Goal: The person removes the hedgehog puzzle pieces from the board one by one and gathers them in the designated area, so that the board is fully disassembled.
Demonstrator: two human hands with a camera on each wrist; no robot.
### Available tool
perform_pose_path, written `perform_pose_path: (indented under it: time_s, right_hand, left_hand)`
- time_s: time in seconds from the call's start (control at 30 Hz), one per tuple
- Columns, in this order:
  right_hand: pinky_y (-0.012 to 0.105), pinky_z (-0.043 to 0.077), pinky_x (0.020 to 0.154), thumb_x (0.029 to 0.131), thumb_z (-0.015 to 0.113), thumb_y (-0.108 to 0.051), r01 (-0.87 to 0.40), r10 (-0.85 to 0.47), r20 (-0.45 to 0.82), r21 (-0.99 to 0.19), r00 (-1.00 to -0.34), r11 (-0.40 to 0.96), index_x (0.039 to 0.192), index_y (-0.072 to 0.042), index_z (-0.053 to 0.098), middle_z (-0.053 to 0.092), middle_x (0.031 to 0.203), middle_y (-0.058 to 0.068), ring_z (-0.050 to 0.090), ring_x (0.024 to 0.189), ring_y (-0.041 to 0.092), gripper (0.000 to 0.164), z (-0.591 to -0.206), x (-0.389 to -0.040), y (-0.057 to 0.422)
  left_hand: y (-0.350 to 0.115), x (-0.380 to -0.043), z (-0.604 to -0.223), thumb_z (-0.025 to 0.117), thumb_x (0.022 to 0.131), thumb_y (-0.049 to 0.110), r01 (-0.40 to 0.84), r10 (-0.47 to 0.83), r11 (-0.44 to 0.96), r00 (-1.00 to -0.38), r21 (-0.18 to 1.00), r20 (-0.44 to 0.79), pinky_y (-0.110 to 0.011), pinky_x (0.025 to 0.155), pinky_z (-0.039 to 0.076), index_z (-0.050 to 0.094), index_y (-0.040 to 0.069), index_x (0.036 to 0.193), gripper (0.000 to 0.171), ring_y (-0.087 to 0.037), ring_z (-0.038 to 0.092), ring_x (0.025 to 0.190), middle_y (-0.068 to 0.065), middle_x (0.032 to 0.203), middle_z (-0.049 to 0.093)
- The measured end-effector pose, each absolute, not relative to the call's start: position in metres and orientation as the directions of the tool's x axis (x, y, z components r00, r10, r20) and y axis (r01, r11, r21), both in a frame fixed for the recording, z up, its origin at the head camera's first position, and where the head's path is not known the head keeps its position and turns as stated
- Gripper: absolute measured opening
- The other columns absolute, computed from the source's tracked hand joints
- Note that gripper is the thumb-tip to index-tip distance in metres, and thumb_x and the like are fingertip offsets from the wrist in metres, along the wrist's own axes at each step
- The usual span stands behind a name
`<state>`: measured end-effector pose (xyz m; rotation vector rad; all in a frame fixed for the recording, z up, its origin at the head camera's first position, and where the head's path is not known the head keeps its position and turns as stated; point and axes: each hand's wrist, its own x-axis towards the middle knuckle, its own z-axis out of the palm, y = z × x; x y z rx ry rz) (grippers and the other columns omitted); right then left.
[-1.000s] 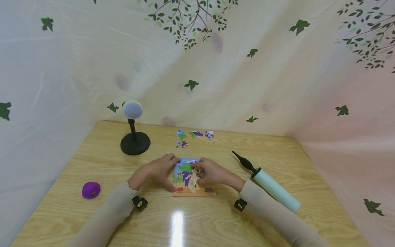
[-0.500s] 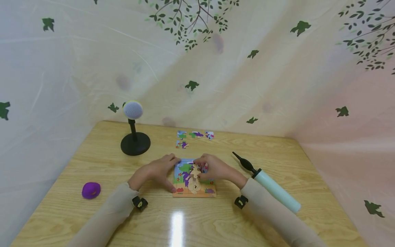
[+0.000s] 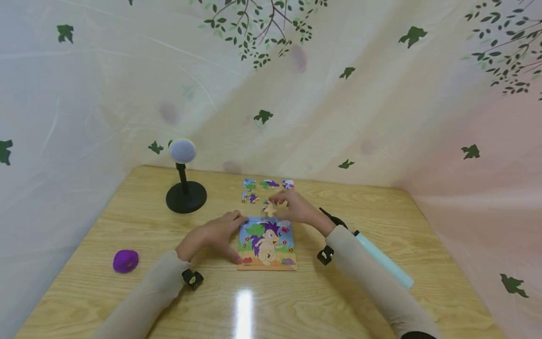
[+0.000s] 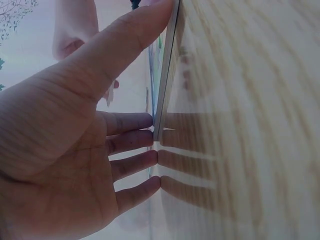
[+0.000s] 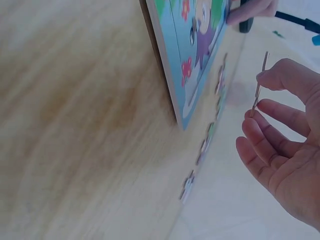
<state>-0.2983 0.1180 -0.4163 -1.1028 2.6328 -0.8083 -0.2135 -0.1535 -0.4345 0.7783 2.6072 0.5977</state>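
Note:
A square jigsaw puzzle board (image 3: pixel 277 256) with a hedgehog picture lies flat on the table. At its left side my left hand (image 3: pixel 218 234) steadies it, thumb touching the near corner and fingertips the far one; in the left wrist view those fingers look nearly straight. My right hand (image 3: pixel 296 207) is raised just beyond the board's far edge. Between thumb and fingertips it pinches a cream and purple puzzle piece (image 3: pixel 270 209), seen edge-on as a thin puzzle piece (image 5: pixel 257 92) in the right wrist view. Several loose puzzle pieces (image 3: pixel 270 184) lie behind the board.
On the wooden table (image 3: pixel 203 306), a round-headed microphone (image 3: pixel 182 151) on a black stand is at back left. A purple rounded object (image 3: pixel 125 261) lies at left. A light-blue hand pump (image 3: pixel 385 261) lies at right, partly covered by the right forearm.
My right hand has lifted the puzzle piece off the board and carried it away toward the loose pieces, uncovering the hedgehog's face. The left hand stays where it was.

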Motion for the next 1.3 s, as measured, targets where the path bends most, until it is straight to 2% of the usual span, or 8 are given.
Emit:
perform_pose_path:
  time_s: [0.23, 0.4, 0.73, 1.3]
  right_hand:
    - [0.047, 0.055, 0.090, 0.092, 0.071, -0.012, -0.603, -0.687, 0.047, -0.526, -0.725, 0.600, 0.136, -0.001, 0.063, 0.063, 0.124, 0.017, 0.060, 0.110, 0.031, 0.046, -0.416, -0.314, 0.109]
    - [0.043, 0.056, 0.091, 0.091, 0.071, -0.010, -0.602, -0.680, 0.047, -0.510, -0.732, 0.614, 0.135, -0.002, 0.064, 0.064, 0.124, 0.016, 0.060, 0.110, 0.030, 0.046, -0.420, -0.323, 0.105]
    - [0.043, 0.055, 0.096, 0.091, 0.071, -0.010, -0.595, -0.665, 0.039, -0.487, -0.746, 0.639, 0.133, -0.003, 0.066, 0.063, 0.120, 0.015, 0.060, 0.111, 0.030, 0.042, -0.433, -0.335, 0.103]
    - [0.040, 0.056, 0.097, 0.089, 0.072, -0.007, -0.567, -0.639, 0.009, -0.470, -0.769, 0.676, 0.131, -0.004, 0.068, 0.065, 0.122, 0.013, 0.062, 0.113, 0.029, 0.042, -0.444, -0.345, 0.103]
  left_hand:
    - [-0.153, -0.213, -0.435, 0.089, 0.072, 0.053, 0.434, 0.580, 0.762, -0.787, 0.480, -0.210, -0.053, 0.119, 0.038, 0.033, 0.004, 0.157, 0.114, -0.033, 0.042, 0.139, -0.015, 0.146, 0.043]
    - [-0.154, -0.214, -0.434, 0.089, 0.072, 0.054, 0.431, 0.577, 0.765, -0.789, 0.478, -0.212, -0.053, 0.118, 0.038, 0.033, 0.005, 0.158, 0.113, -0.033, 0.042, 0.139, -0.014, 0.145, 0.043]
    - [-0.154, -0.215, -0.435, 0.088, 0.073, 0.054, 0.435, 0.582, 0.762, -0.785, 0.480, -0.212, -0.057, 0.118, 0.037, 0.032, 0.004, 0.158, 0.114, -0.037, 0.040, 0.142, -0.018, 0.149, 0.041]
    - [-0.154, -0.216, -0.437, 0.089, 0.071, 0.055, 0.431, 0.577, 0.764, -0.790, 0.481, -0.208, -0.053, 0.118, 0.038, 0.034, 0.005, 0.157, 0.114, -0.033, 0.042, 0.139, -0.014, 0.145, 0.044]
